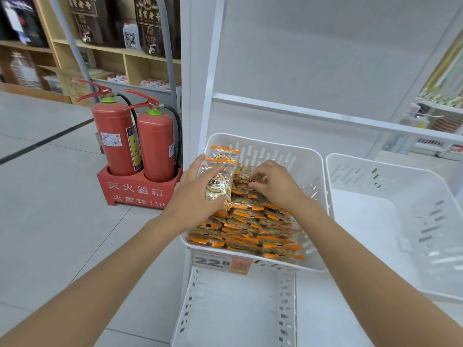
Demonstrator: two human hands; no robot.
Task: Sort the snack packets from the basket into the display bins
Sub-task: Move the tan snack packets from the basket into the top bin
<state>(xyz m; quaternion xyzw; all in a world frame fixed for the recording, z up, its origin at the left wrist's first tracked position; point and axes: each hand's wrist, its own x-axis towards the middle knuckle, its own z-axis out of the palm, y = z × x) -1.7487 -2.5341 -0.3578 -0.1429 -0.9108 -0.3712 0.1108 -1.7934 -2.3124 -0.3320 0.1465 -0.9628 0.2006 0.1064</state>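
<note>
Orange, white and red — the shop's colours

Snack packets (246, 221): clear with orange bands and a round red-and-white emblem. Slotted bin (310, 171) plain white; price tag (220, 262) white and orange, black digits — fire extinguishers (136, 139) red, green collars.

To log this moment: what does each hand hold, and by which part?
The left hand holds a few snack packets by their lower halves. The right hand pinches the edge of one packet lying in the bin.

White shelf (355, 216) carries two slotted bins (310, 169), seemingly touching.
</note>
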